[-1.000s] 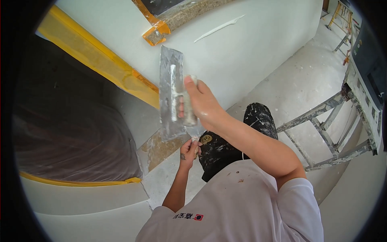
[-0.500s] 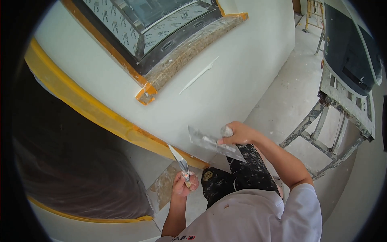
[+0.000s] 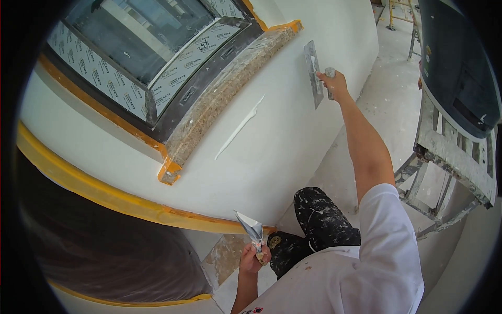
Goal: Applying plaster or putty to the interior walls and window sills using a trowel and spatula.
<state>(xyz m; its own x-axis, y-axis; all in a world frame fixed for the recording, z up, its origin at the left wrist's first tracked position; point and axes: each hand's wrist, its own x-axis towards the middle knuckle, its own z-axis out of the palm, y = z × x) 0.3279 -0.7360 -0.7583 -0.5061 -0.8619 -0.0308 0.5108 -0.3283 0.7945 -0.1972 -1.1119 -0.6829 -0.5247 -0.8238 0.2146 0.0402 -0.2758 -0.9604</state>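
Head view: my right hand (image 3: 336,86) is clamped round the handle of a steel trowel (image 3: 313,78), blade by the white wall (image 3: 272,172), right of a white streak (image 3: 239,129); can't tell if touching. Left hand (image 3: 254,258) is closed on a scraper (image 3: 251,226), blade angled up-left. Stone sill (image 3: 230,90) runs above the streak.

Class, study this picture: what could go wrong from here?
The right hand holds a trowel at or near the white wall; a tilted edge could gouge the surface. The white streak on the wall might smear if brushed. The left hand holds a scraper whose blade appears close to the yellow film, which it could nick.
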